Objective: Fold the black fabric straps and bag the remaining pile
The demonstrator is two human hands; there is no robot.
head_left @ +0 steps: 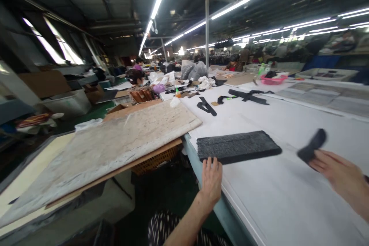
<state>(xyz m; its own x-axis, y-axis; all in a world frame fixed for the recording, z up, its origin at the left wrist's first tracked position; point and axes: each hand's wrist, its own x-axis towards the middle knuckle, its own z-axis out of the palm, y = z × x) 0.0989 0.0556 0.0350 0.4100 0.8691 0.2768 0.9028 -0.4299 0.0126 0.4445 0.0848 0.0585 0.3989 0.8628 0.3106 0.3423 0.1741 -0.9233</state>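
A long, dark grey stack of fabric strips (pixel 239 147) lies on the white tabletop in front of me, its layered edges showing. My left hand (pixel 211 175) touches the near left edge of the stack, fingers stretched out; the thumb is hidden. Off to the right, my right hand (pixel 337 165) pinches a small dark fabric piece (pixel 313 146), blurred by motion and held apart from the stack. Farther back on the table are a folded black strip (pixel 206 106) and crossed black strips (pixel 249 97).
A worn, pale board (pixel 123 134) stands to the left, across a gap from the white table (pixel 288 196). Behind are an orange-tipped glue bottle (pixel 178 92), a pink basket (pixel 273 80), grey plastic bags (pixel 197 71) and a metal post (pixel 206 34). A co-worker (pixel 138 78) sits beyond the board.
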